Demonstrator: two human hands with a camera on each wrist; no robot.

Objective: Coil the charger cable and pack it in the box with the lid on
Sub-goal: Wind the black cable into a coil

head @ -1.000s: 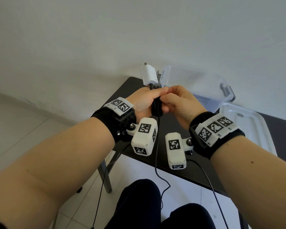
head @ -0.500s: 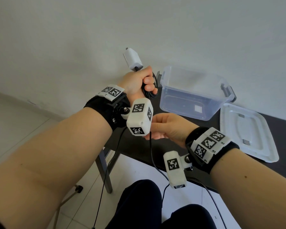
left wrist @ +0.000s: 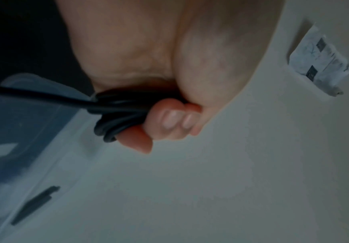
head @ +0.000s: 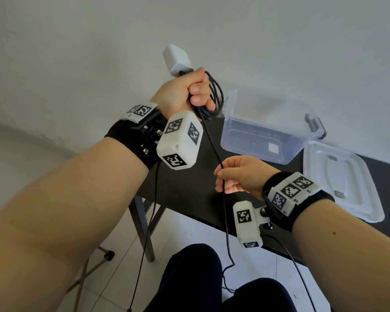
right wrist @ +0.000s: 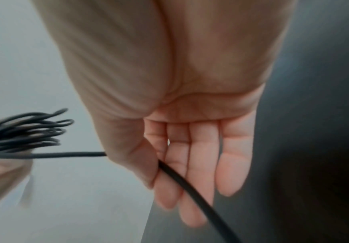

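My left hand (head: 190, 95) is raised in a fist round several black loops of the charger cable (head: 215, 95), with the white charger plug (head: 177, 59) sticking up above it. In the left wrist view the curled fingers (left wrist: 169, 121) clamp the coil (left wrist: 115, 115). A loose strand of cable (head: 214, 149) runs down to my right hand (head: 232, 176), which pinches it between thumb and forefinger; the other fingers (right wrist: 231, 164) lie straight. Below that hand the cable (right wrist: 200, 197) hangs toward the floor. The clear plastic box (head: 268, 129) stands open on the black table (head: 189, 183), its lid (head: 340, 181) lying flat to its right.
The table stands against a pale wall, with its metal leg (head: 142, 224) and a tiled floor below. My dark-trousered knees (head: 189, 278) are under the table's front edge. Thin black wires from the wrist cameras hang down on both sides.
The hands, together a second ago, have parted. My left hand rose with the coil and plug. My right hand slid down the cable toward me and now pinches the strand lower.
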